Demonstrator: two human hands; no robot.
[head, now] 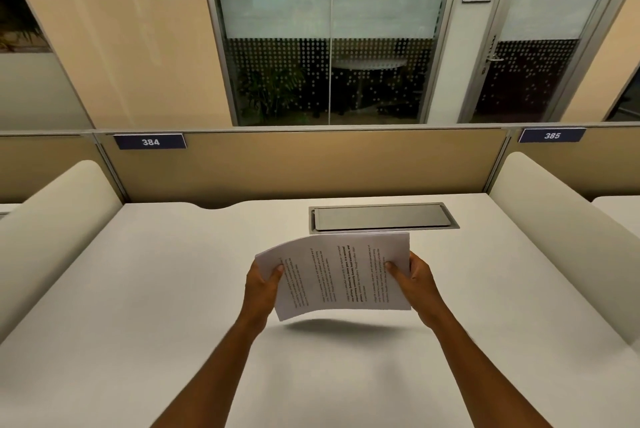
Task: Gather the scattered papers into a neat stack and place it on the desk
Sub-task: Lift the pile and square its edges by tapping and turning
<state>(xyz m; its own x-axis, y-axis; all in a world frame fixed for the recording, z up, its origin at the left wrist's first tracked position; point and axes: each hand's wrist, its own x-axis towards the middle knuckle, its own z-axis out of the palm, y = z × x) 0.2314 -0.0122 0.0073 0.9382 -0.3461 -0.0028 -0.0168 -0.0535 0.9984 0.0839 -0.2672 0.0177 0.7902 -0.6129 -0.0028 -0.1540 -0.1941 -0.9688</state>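
A stack of printed white papers (337,273) is held a little above the white desk (173,289), casting a shadow beneath it. My left hand (261,289) grips its left edge, thumb on top. My right hand (417,284) grips its right edge, thumb on the page. The sheets lie roughly aligned and bow slightly upward at the far left corner. The text runs sideways to me.
A grey metal cable hatch (382,217) is set in the desk just beyond the papers. Rounded white dividers stand at the left (52,219) and right (561,237). A tan partition (311,164) with label 384 closes the back.
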